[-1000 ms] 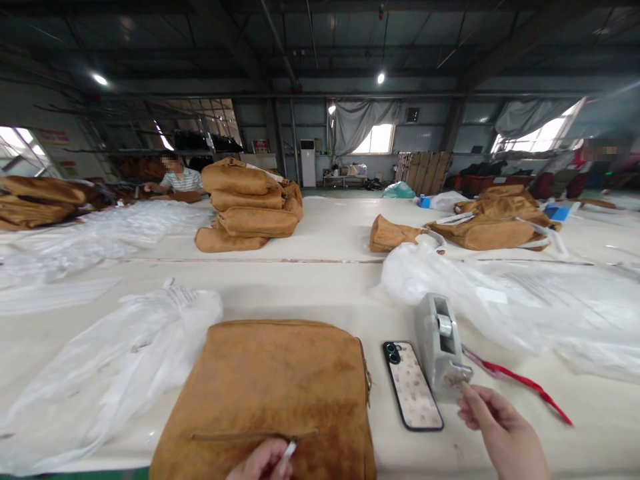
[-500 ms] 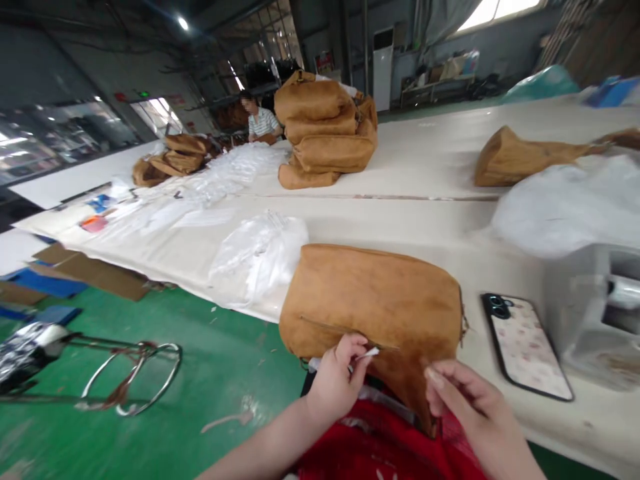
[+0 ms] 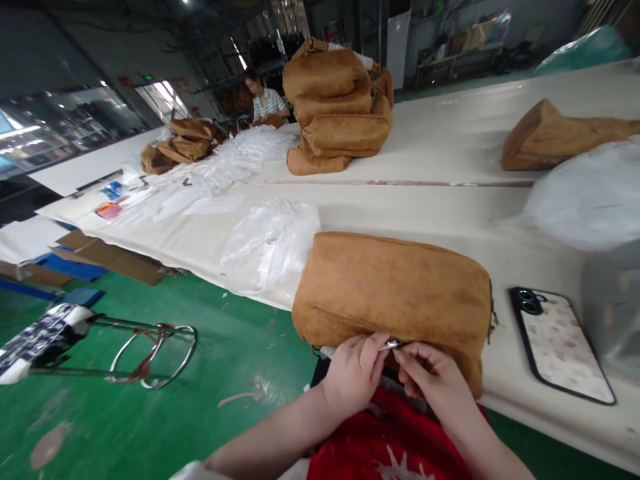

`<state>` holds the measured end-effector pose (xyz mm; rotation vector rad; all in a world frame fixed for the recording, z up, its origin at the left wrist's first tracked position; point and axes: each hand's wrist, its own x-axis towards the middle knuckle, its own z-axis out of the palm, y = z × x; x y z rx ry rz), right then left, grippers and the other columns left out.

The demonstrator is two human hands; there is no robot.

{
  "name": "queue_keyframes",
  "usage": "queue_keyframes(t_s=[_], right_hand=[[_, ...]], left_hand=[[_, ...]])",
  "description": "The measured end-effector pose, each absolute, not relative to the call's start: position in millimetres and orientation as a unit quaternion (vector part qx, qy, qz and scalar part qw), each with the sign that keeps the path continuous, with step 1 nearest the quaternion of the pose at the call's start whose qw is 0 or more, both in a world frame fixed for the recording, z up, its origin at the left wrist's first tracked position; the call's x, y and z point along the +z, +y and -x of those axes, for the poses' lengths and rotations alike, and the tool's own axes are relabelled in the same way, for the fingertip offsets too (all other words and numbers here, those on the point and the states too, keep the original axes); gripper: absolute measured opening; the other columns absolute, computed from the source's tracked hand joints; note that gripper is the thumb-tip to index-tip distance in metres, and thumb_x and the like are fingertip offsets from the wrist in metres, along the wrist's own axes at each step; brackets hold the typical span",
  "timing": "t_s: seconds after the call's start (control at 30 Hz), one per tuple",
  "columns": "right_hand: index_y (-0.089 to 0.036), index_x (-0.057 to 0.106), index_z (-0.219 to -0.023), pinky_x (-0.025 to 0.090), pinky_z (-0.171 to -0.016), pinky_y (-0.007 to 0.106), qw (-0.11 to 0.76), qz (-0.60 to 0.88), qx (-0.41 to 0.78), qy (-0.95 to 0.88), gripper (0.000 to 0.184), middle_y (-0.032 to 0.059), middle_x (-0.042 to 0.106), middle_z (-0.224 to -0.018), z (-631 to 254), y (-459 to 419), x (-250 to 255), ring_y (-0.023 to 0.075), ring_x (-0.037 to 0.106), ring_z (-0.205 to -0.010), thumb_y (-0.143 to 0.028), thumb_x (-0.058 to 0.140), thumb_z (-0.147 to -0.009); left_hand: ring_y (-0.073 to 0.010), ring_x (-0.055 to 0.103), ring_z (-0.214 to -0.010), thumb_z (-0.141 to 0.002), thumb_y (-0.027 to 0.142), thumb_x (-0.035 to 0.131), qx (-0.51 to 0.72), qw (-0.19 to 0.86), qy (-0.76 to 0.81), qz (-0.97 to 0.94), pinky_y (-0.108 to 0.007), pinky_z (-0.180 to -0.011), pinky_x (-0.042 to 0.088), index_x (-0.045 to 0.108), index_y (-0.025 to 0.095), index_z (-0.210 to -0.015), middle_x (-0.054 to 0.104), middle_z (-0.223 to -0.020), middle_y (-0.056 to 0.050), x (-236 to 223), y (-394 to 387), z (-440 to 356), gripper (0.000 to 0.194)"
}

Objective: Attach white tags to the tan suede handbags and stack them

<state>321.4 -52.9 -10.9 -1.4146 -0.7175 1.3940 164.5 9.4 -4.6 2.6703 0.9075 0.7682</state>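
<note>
A tan suede-like bag (image 3: 395, 280) lies at the near edge of the table, with a zipper (image 3: 345, 317) running across its near side. My left hand (image 3: 356, 368) is closed at that zipper, pinching a small white, shiny strip (image 3: 390, 345). Right beside it, my right hand (image 3: 431, 371) has thumb and fingers pinched together at the strip's end. What lies between the right fingertips is too small to make out. The bag's lower part is partly hidden behind both hands.
A phone (image 3: 563, 343) lies right of the bag, near a grey container (image 3: 613, 313). Clear plastic bags (image 3: 275, 243) lie to the left. Stacked tan bags (image 3: 345, 107) stand farther back. A person (image 3: 267, 101) sits beyond. A metal-framed stool (image 3: 150, 353) is on the green floor.
My right hand has come in from the right to meet my left hand at the zipper. The bag's near flap no longer hangs towards me. The view has shifted slightly.
</note>
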Motion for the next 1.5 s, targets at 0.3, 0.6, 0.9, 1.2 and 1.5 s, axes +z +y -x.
queue_keyframes(t_s=[0.3, 0.6, 0.9, 1.2, 1.5], right_hand=[[-0.018, 0.068, -0.083, 0.051, -0.059, 0.026, 0.467, 0.571, 0.585, -0.337, 0.042, 0.0028, 0.068, -0.072, -325.2, -58.4, -12.4, 0.0141, 0.061, -0.060, -0.059, 0.066, -0.078], [-0.017, 0.069, -0.070, 0.051, -0.059, 0.027, 0.483, 0.577, 0.567, -0.335, 0.037, 0.0035, 0.069, -0.066, -316.9, -50.0, -15.9, 0.0152, 0.061, -0.058, -0.053, 0.067, -0.077], [-0.016, 0.066, -0.065, 0.021, -0.041, 0.023, 0.544, 0.557, 0.572, -0.258, 0.029, -0.0053, 0.044, -0.042, -313.1, -50.7, -15.9, 0.0069, 0.030, -0.039, -0.044, 0.072, -0.073], [-0.017, 0.058, -0.060, 0.019, -0.044, 0.024, 0.585, 0.459, 0.644, -0.180, 0.036, -0.0058, 0.041, -0.046, -303.8, -58.2, -8.4, 0.0060, 0.024, -0.043, -0.046, 0.077, -0.071], [-0.017, 0.061, -0.070, 0.019, -0.042, 0.023, 0.546, 0.491, 0.629, -0.256, 0.039, -0.0069, 0.042, -0.047, -306.2, -60.2, -15.4, 0.0057, 0.029, -0.040, -0.054, 0.068, -0.080]], left_hand=[[-0.0152, 0.068, -0.076, -0.090, 0.015, 0.048, 0.197, 0.432, 0.344, -0.810, -0.025, -0.070, 0.055, 0.064, 0.017, -0.098, 0.072, -0.084, -0.003, 16.7, 17.2, -167.2, 0.018], [-0.0143, 0.068, -0.075, -0.094, 0.018, 0.045, 0.235, 0.449, 0.337, -0.793, -0.025, -0.074, 0.054, 0.065, 0.017, -0.102, 0.072, -0.083, -0.003, 16.3, 4.2, -163.5, 0.022], [-0.0184, 0.069, -0.082, -0.092, 0.014, 0.046, 0.267, 0.308, 0.342, -0.846, -0.032, -0.079, 0.054, 0.059, 0.019, -0.111, 0.073, -0.094, -0.005, 5.6, -4.1, -162.7, 0.024], [-0.0135, 0.067, -0.071, -0.090, 0.016, 0.051, 0.331, 0.421, 0.409, -0.739, -0.023, -0.066, 0.053, 0.044, 0.019, -0.123, 0.072, -0.081, -0.001, -1.4, -12.5, -163.4, 0.034], [-0.0139, 0.063, -0.070, -0.087, 0.025, 0.059, 0.295, 0.469, 0.399, -0.731, -0.022, -0.061, 0.050, 0.073, 0.015, -0.089, 0.070, -0.079, -0.006, 15.8, 1.2, -164.2, 0.017]])
